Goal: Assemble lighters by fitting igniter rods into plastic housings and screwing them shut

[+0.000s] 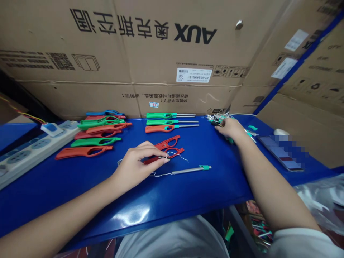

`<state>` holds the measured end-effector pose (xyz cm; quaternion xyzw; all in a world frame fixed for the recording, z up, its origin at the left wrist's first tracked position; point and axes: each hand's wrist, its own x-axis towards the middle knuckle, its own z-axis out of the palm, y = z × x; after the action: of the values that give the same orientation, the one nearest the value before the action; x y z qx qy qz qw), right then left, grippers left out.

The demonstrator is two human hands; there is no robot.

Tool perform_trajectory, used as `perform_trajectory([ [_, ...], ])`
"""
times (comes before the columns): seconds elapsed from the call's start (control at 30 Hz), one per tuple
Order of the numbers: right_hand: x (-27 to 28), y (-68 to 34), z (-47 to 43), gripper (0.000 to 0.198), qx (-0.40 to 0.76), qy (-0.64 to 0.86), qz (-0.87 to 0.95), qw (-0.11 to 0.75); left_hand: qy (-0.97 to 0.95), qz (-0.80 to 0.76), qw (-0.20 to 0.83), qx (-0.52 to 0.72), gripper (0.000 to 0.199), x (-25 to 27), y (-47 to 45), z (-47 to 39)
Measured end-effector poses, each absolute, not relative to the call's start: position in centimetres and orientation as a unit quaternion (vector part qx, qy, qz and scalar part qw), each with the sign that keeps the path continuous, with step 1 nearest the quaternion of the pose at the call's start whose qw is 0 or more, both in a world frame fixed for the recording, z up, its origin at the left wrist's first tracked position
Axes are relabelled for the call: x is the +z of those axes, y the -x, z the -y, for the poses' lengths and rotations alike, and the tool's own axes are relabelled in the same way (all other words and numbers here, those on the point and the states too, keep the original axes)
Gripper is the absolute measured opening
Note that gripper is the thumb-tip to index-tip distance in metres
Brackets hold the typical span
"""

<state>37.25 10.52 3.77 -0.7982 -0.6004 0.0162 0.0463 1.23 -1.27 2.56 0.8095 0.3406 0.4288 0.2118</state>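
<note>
Between thumb and fingers, my left hand [138,163] pinches a small dark part with a thin white wire [182,156] curling from it. Two red lighter handle halves [172,143] lie just behind the fingertips, partly covered by the hand. In front of them rests a metal lighter tube [188,170] with a green end piece and a white wire at its left end. My right hand [232,128] reaches into a pile of small lighter parts [215,117] at the back right. Its fingers are curled among the parts; what they grip is hidden.
Long-nosed lighters [172,115] lie at the back centre. Several coloured lighter handles [86,152] sit at left beside a power strip [40,143]. A phone [279,152] lies at right. Cardboard [150,57] walls the back; a bin of parts [259,229] stands below the table edge.
</note>
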Motion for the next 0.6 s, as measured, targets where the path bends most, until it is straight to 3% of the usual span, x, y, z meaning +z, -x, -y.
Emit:
perform_trajectory([
  [0.3,5.9,-39.1,-9.7,0.022,-0.050,0.798,0.553,0.235,-0.807,-0.348,0.209,0.430,0.010,2.2,-1.2,1.1],
  [0.43,5.8,-38.7,-9.7,0.023,-0.008,0.786,0.570,0.238,-0.781,-0.397,0.204,0.437,0.011,2.7,-0.7,0.7],
  [0.6,5.3,-37.9,-10.0,0.018,0.027,0.783,0.596,0.177,-0.669,-0.504,0.227,0.497,0.018,4.0,0.3,-0.2],
])
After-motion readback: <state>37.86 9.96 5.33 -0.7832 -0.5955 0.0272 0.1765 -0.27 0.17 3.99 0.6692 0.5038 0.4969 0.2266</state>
